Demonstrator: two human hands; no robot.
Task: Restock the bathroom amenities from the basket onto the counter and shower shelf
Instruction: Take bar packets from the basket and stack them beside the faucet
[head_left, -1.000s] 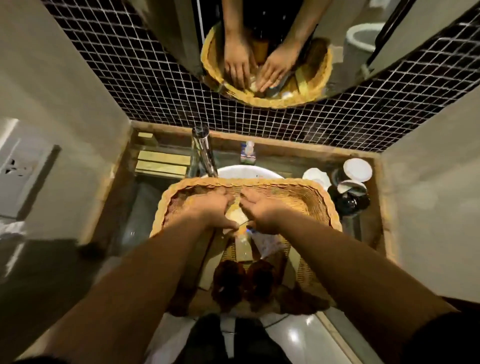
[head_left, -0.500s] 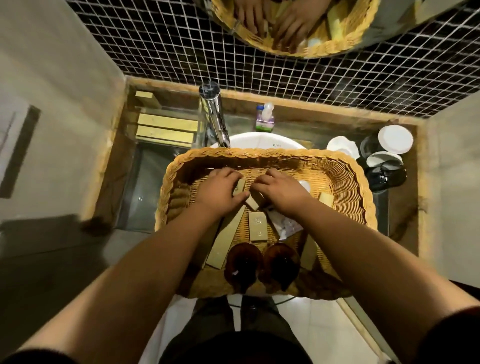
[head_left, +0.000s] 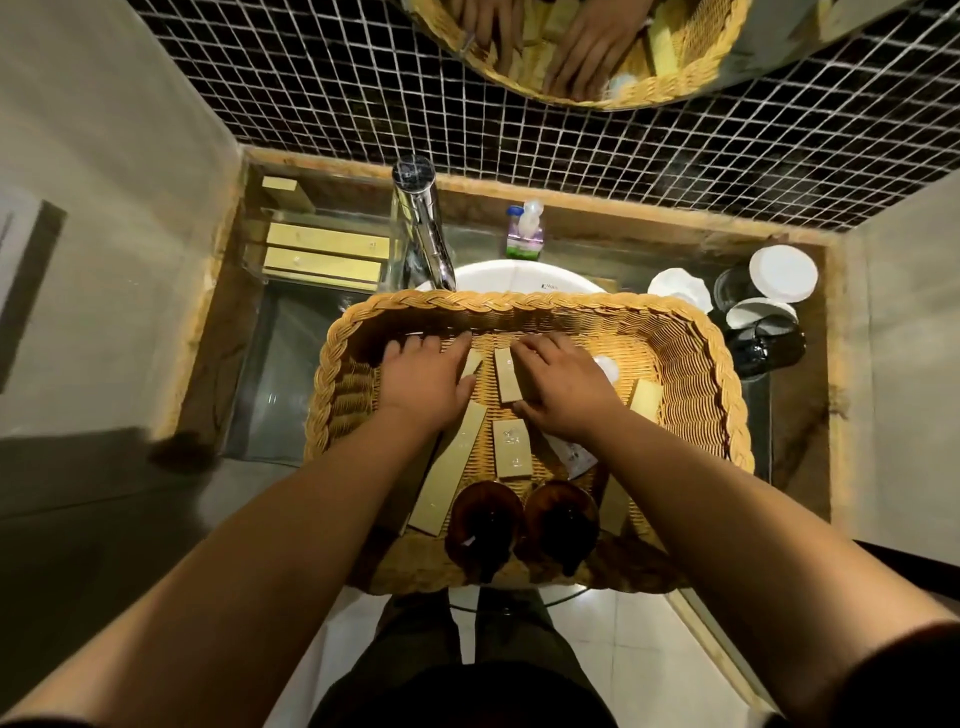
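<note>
A woven wicker basket (head_left: 691, 358) sits over the sink. Both my hands are inside it. My left hand (head_left: 423, 387) lies flat, fingers straight, over a tan box (head_left: 471, 364). My right hand (head_left: 563, 397) rests with its fingers spread, and a small tan box (head_left: 508, 376) lies against its thumb side. Nearer me lie a long tan box (head_left: 454, 475), another small box (head_left: 511, 449), a white packet (head_left: 571, 457) and two brown bottles (head_left: 485, 519). One more box (head_left: 644, 400) leans at the right.
A chrome faucet (head_left: 421, 223) rises behind the basket, with a small soap bottle (head_left: 525, 234) beside it. Long tan boxes (head_left: 327, 254) lie on the glass counter at left. White cups and lids (head_left: 782, 273) and a black kettle (head_left: 763, 345) crowd the right corner. A mirror hangs above.
The view has tilted down and closer over the basket. My hands have spread slightly apart, so the small box between them now shows.
</note>
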